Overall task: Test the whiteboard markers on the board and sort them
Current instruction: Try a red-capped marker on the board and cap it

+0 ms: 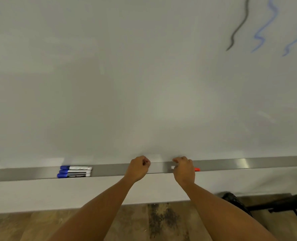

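A white whiteboard (127, 75) fills most of the view, with a grey squiggle (238, 26) and blue squiggles (266, 26) at its upper right. Along its bottom runs a metal tray (248, 163). Three blue-capped markers (74, 171) lie side by side on the tray at the left. My right hand (184, 169) curls over a red-capped marker (197, 169) lying on the tray; the marker's white end shows left of the fingers. My left hand (139, 167) hovers at the tray just to the left, fingers curled, with nothing visible in it.
Below the tray is a pale wall strip (57, 193), then wood-pattern floor (144, 223). A dark wheeled stand base (274, 202) sits at the lower right.
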Motion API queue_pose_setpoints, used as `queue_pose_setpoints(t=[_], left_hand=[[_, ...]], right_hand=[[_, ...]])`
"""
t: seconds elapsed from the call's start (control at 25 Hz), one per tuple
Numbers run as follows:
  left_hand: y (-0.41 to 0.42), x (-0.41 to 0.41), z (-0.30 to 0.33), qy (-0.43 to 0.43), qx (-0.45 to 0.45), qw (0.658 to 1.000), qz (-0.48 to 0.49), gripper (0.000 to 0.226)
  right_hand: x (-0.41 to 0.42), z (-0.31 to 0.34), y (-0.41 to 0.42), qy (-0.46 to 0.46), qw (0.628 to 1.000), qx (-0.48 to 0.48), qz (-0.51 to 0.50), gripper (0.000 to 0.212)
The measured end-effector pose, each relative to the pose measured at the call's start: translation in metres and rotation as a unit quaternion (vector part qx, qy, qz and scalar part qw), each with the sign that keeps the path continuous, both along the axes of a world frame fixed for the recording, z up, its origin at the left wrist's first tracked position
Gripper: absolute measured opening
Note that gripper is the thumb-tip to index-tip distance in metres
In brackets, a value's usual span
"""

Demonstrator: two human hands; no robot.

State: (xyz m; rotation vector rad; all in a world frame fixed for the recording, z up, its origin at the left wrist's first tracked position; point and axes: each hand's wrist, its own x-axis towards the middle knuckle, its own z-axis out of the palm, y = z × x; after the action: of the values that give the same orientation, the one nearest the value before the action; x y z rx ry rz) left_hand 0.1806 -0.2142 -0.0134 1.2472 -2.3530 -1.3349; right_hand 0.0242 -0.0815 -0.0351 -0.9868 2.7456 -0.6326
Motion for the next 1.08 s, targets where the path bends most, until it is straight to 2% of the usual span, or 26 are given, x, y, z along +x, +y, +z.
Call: queue_pose_setpoints(t=[0.08, 0.24, 0.36, 0.56, 0.68, 0.76, 0.8, 0.88, 1.0, 1.08], left_hand=[[0.017, -0.019, -0.002, -0.010, -0.008, 1.000, -0.019, 0.015], [0.042, -0.043, -0.005, -0.027, -0.017, 0.999, -0.029, 0.014], [0.055, -0.049, -0.006, -0.034, -0.021, 0.999, -0.018, 0.012], [0.068, -0.046, -0.013, -0.053, -0.052, 0.997, -0.003, 0.009], [0.073, -0.043, -0.008, -0.059, -0.061, 0.996, 0.006, 0.008], [0.077, -0.049, 0.001, -0.046, -0.066, 0.997, 0.008, 0.014], [0.080, -0.055, 0.007, -0.035, -0.063, 0.997, 0.010, 0.021], [0.083, -0.067, 0.020, -0.007, -0.049, 0.999, 0.003, 0.031], [0.093, -0.084, 0.038, 0.029, -0.083, 0.996, -0.032, 0.021], [0.101, -0.092, 0.053, 0.061, -0.131, 0.988, -0.053, 0.021]], right_hand=[[-0.019, -0.005, 0.017, 0.025, 0.997, 0.075, 0.024, 0.043], [-0.040, -0.020, 0.035, 0.045, 0.985, 0.138, 0.098, 0.033], [-0.048, -0.023, 0.038, 0.069, 0.968, 0.184, 0.157, 0.033], [-0.064, -0.022, 0.040, 0.103, 0.954, 0.184, 0.213, 0.032], [-0.066, -0.007, 0.034, 0.057, 0.972, 0.076, 0.213, 0.018], [-0.061, 0.018, 0.031, -0.091, 0.983, -0.077, 0.138, 0.015], [-0.057, 0.033, 0.031, -0.196, 0.963, -0.161, 0.095, 0.014], [-0.051, 0.060, 0.034, -0.352, 0.890, -0.287, 0.037, 0.009], [-0.051, 0.084, 0.049, -0.436, 0.819, -0.374, 0.004, 0.012], [-0.054, 0.096, 0.060, -0.451, 0.796, -0.403, 0.001, 0.018]])
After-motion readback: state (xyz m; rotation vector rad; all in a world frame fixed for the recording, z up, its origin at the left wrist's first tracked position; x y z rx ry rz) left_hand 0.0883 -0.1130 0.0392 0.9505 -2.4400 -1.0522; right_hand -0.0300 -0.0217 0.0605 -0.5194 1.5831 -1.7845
